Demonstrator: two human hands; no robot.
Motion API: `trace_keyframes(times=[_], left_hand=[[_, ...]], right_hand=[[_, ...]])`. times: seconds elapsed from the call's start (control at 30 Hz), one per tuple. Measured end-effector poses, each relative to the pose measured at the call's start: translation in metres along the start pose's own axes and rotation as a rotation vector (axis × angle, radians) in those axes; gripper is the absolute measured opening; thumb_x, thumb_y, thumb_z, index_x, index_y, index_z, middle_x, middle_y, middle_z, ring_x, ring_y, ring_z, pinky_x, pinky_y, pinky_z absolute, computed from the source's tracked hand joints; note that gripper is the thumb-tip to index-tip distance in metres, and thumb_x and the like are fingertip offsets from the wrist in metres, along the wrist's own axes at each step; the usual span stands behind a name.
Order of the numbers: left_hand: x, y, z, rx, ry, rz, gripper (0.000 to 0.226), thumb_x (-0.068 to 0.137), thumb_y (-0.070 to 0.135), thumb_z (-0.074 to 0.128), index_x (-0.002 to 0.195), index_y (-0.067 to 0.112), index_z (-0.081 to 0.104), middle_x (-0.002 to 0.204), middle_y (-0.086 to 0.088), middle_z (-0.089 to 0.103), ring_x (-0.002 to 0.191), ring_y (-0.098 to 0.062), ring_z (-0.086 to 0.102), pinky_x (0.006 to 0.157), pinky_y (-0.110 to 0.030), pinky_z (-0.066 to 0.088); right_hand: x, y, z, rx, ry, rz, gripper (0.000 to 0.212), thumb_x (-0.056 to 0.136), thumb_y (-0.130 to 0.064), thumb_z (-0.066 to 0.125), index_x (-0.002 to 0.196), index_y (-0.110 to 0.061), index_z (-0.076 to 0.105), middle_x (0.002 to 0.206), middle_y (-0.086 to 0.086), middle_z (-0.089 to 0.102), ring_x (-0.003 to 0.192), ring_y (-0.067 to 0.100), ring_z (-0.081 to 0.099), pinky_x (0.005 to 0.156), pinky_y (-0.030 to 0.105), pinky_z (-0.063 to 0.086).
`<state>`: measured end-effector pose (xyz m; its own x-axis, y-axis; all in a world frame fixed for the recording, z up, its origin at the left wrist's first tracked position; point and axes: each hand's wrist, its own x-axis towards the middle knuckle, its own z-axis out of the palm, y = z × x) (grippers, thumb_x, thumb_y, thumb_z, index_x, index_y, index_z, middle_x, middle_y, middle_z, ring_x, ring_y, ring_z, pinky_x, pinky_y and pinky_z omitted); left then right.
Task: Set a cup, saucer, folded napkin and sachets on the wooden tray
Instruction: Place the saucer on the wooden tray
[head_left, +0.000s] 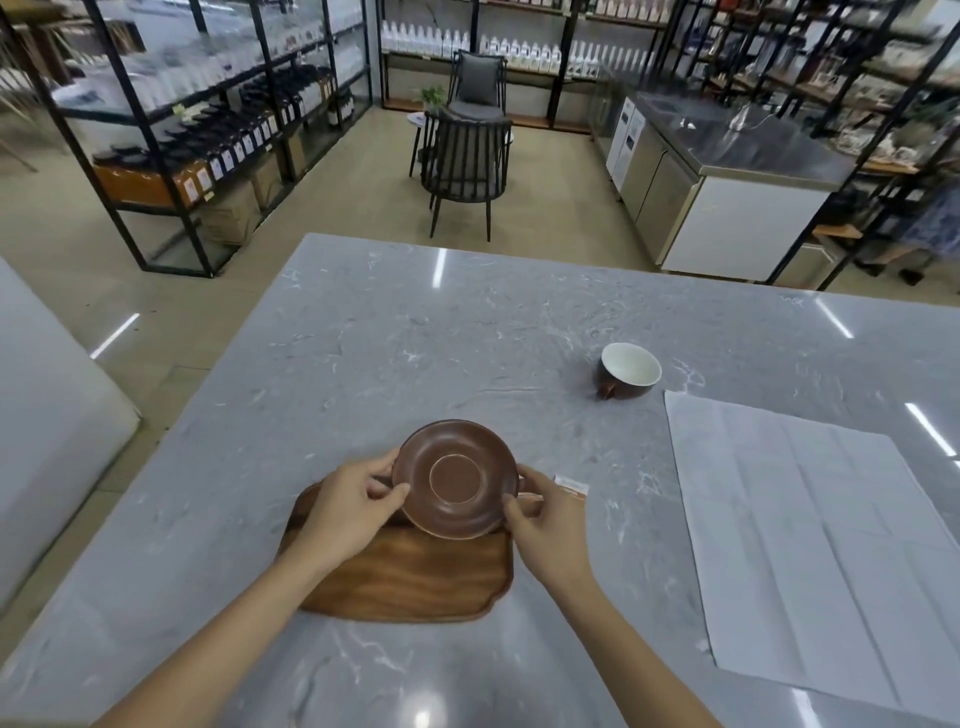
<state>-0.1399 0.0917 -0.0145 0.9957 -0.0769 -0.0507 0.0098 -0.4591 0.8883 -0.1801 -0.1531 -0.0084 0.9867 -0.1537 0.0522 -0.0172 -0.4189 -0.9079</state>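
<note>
A grey marbled counter (415, 322) stands in a shop lined with bottle shelves (208, 130). The sachets (571, 487) are mostly hidden behind the right hand (545, 525). Both it and the left hand (348, 509) have their fingers clamped on the brown saucer (456, 480), tilted above the wooden tray (415, 577)

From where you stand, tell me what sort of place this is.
Probably a café supply shop or showroom. Metal shelves hold rows of bottles, a steel counter stands to the right, and two chairs sit beyond the marble table.
</note>
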Motion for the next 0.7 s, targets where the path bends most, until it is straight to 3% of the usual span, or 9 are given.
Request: trace_keyframes(times=[0.07, 0.17, 0.27, 0.33, 0.4, 0.53, 0.7], left_hand=[[-0.009, -0.007, -0.004, 0.028, 0.013, -0.031, 0.055, 0.090, 0.018, 0.074, 0.141, 0.027, 0.057, 0.095, 0.019, 0.078, 0.083, 0.003, 0.073, 0.074, -0.004, 0.049], [-0.022, -0.016, -0.007, 0.039, 0.042, -0.068, 0.055, 0.090, 0.022, 0.075, 0.142, 0.021, 0.057, 0.113, 0.012, 0.074, 0.089, -0.003, 0.072, 0.084, -0.020, 0.055], [-0.035, -0.023, -0.009, 0.014, 0.094, -0.113, 0.052, 0.089, 0.022, 0.076, 0.139, 0.017, 0.060, 0.127, 0.007, 0.071, 0.095, -0.003, 0.069, 0.087, -0.025, 0.055], [-0.042, -0.028, -0.007, 0.006, 0.108, -0.135, 0.050, 0.090, 0.021, 0.076, 0.137, 0.016, 0.061, 0.128, 0.004, 0.070, 0.097, -0.005, 0.069, 0.090, -0.029, 0.056], [-0.049, -0.033, -0.003, 0.003, 0.117, -0.144, 0.049, 0.090, 0.020, 0.075, 0.137, 0.015, 0.062, 0.129, 0.004, 0.070, 0.097, -0.003, 0.068, 0.089, -0.026, 0.055], [-0.056, -0.040, 0.000, 0.000, 0.146, -0.164, 0.046, 0.092, 0.018, 0.073, 0.136, 0.013, 0.062, 0.128, 0.004, 0.070, 0.091, 0.006, 0.063, 0.079, -0.010, 0.046], [-0.066, -0.042, 0.003, -0.043, 0.189, -0.166, 0.045, 0.093, 0.017, 0.071, 0.137, 0.014, 0.061, 0.100, 0.014, 0.071, 0.082, 0.003, 0.066, 0.067, -0.005, 0.051]], right_hand=[[-0.008, -0.001, 0.007, -0.016, -0.001, -0.009, 0.043, 0.092, -0.010, 0.065, 0.109, -0.049, 0.066, 0.067, -0.020, 0.072, 0.066, 0.002, 0.071, 0.062, 0.017, 0.054], [-0.024, 0.002, 0.020, -0.069, 0.029, -0.020, 0.051, 0.092, -0.011, 0.066, 0.102, -0.061, 0.059, 0.075, -0.013, 0.072, 0.066, 0.004, 0.069, 0.059, 0.019, 0.053], [-0.041, 0.005, 0.035, -0.072, 0.051, -0.025, 0.053, 0.093, -0.008, 0.066, 0.122, -0.053, 0.061, 0.070, -0.031, 0.067, 0.068, -0.002, 0.067, 0.063, 0.008, 0.048], [-0.049, 0.008, 0.042, -0.095, 0.057, -0.011, 0.054, 0.094, -0.010, 0.065, 0.126, -0.054, 0.057, 0.064, -0.030, 0.063, 0.069, 0.001, 0.066, 0.063, 0.010, 0.048], [-0.056, 0.012, 0.047, -0.102, 0.066, 0.014, 0.047, 0.095, -0.013, 0.065, 0.129, -0.046, 0.064, 0.061, -0.023, 0.064, 0.068, 0.002, 0.065, 0.063, 0.013, 0.048], [-0.065, 0.015, 0.053, -0.091, 0.102, 0.069, 0.036, 0.097, -0.017, 0.067, 0.130, -0.032, 0.068, 0.076, -0.011, 0.075, 0.076, 0.004, 0.070, 0.066, 0.012, 0.052], [-0.071, 0.012, 0.060, -0.104, 0.126, 0.085, 0.034, 0.098, -0.016, 0.068, 0.130, -0.027, 0.070, 0.077, -0.015, 0.074, 0.081, -0.001, 0.069, 0.067, 0.009, 0.050]])
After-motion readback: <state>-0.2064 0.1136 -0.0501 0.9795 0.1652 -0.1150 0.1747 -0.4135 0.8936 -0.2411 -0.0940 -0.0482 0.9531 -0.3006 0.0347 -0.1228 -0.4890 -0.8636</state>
